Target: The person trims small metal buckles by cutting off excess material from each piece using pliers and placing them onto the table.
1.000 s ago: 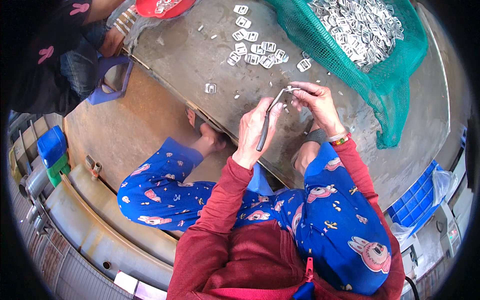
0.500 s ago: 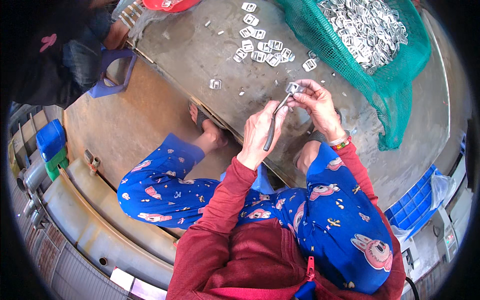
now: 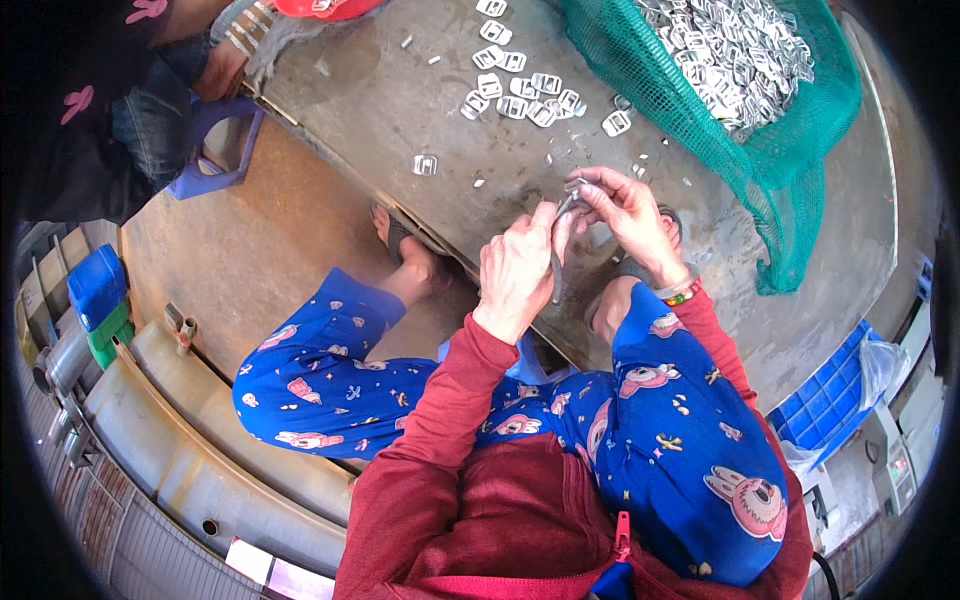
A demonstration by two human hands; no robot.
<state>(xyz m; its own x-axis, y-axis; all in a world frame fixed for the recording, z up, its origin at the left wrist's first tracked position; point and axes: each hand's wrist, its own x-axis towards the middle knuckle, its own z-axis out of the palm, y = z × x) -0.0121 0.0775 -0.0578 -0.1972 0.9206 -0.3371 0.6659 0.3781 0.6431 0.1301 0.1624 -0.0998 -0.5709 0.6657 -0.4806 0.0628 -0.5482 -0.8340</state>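
Observation:
My left hand (image 3: 515,268) is closed around a pair of pliers (image 3: 557,282), whose dark handle sticks out below the fingers. The metal end of the pliers meets a small silver metal buckle (image 3: 576,184). My right hand (image 3: 632,218) pinches that buckle between thumb and fingers, which hide much of it. Both hands are held over the near part of the grey work surface (image 3: 400,110). Beyond them lies a loose group of similar buckles (image 3: 520,98), and a single buckle (image 3: 424,165) rests apart to the left.
A green mesh sack (image 3: 770,180) full of silver buckles (image 3: 740,60) lies at the far right. Small pale scraps (image 3: 479,183) dot the surface. A red basin (image 3: 325,8) stands at the far edge. Another person (image 3: 150,110) sits at the left near a purple stool (image 3: 225,150).
The buckle has turned between my right fingers, from face-up to nearly edge-on. My left hand has rotated the pliers, so the handle now points more steeply down.

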